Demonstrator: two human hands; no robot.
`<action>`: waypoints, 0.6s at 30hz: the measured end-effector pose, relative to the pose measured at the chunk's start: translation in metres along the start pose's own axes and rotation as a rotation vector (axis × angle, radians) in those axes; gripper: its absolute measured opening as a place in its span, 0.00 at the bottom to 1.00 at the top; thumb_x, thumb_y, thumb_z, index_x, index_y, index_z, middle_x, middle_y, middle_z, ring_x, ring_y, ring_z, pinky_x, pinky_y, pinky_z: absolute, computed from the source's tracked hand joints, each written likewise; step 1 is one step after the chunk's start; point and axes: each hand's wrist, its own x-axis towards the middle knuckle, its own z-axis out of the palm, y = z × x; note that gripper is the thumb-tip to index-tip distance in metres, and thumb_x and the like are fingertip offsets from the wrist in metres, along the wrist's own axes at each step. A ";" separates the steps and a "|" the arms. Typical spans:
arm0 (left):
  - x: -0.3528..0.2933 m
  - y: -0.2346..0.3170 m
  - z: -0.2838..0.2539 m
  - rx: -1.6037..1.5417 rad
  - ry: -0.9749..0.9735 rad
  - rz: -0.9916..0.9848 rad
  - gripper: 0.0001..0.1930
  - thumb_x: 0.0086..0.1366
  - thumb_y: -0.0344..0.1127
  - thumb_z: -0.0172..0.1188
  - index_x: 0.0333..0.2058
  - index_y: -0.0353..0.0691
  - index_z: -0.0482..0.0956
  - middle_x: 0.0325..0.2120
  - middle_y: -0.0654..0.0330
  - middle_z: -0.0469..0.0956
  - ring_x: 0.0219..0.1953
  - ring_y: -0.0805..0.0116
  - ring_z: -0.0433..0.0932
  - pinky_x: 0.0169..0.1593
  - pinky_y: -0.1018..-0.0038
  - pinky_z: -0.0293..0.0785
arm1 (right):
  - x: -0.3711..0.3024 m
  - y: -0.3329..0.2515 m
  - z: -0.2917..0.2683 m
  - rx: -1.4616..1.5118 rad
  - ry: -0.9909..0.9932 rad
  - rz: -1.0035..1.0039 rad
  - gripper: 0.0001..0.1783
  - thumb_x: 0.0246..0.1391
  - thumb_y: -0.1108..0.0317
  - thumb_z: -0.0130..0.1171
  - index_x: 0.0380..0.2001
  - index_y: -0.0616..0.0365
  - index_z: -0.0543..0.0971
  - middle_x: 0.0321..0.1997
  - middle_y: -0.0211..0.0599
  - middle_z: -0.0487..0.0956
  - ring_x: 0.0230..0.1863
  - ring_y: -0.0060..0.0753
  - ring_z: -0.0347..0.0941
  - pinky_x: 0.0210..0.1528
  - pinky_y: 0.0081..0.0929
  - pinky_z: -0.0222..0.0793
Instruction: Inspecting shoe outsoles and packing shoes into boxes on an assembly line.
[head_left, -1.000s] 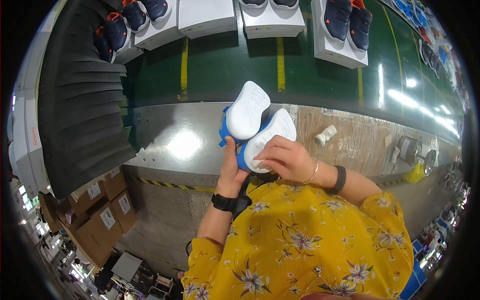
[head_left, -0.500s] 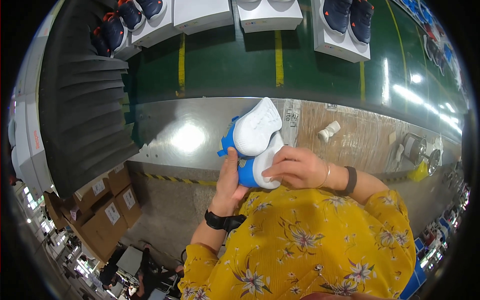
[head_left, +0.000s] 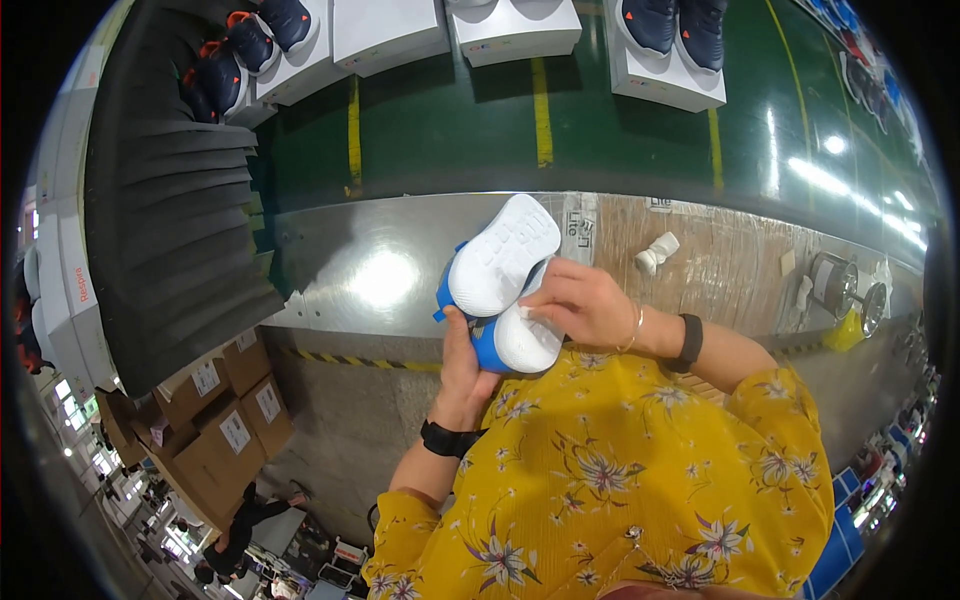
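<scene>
Pair of small blue fabric shoes with white rubber soles (head_left: 505, 290), soles upward, held above the steel counter (head_left: 350, 270). Left hand (head_left: 465, 365) grasps from below; right hand (head_left: 580, 300) grips alongside. Long axes run up-right.

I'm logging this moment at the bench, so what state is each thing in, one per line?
Left hand: gripping the pair of blue shoes from below.
Right hand: fingers resting on the lower sole.
Blue shoes: held together off the bench, white soles up.
White wad: lying loose on the bench.
Dark shoes: sitting on a white box.
</scene>
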 end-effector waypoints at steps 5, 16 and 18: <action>-0.004 0.003 0.007 0.101 -0.004 0.003 0.48 0.63 0.72 0.49 0.69 0.40 0.54 0.66 0.49 0.63 0.65 0.53 0.66 0.67 0.55 0.67 | -0.004 -0.026 -0.001 0.011 -0.209 -0.204 0.06 0.55 0.69 0.63 0.37 0.55 0.82 0.31 0.37 0.71 0.31 0.41 0.75 0.32 0.34 0.73; -0.006 -0.007 0.001 -0.154 0.091 -0.032 0.46 0.64 0.73 0.45 0.68 0.41 0.57 0.65 0.49 0.63 0.65 0.53 0.66 0.66 0.54 0.68 | 0.002 -0.013 0.007 0.102 -0.112 -0.125 0.07 0.58 0.67 0.62 0.39 0.55 0.80 0.36 0.37 0.76 0.35 0.41 0.78 0.35 0.32 0.76; -0.006 -0.011 -0.004 -0.108 0.073 -0.027 0.47 0.64 0.73 0.44 0.68 0.41 0.56 0.65 0.50 0.63 0.65 0.54 0.66 0.66 0.55 0.68 | 0.004 -0.008 0.007 0.118 -0.139 -0.159 0.07 0.59 0.66 0.62 0.38 0.56 0.79 0.36 0.38 0.75 0.35 0.43 0.78 0.35 0.33 0.76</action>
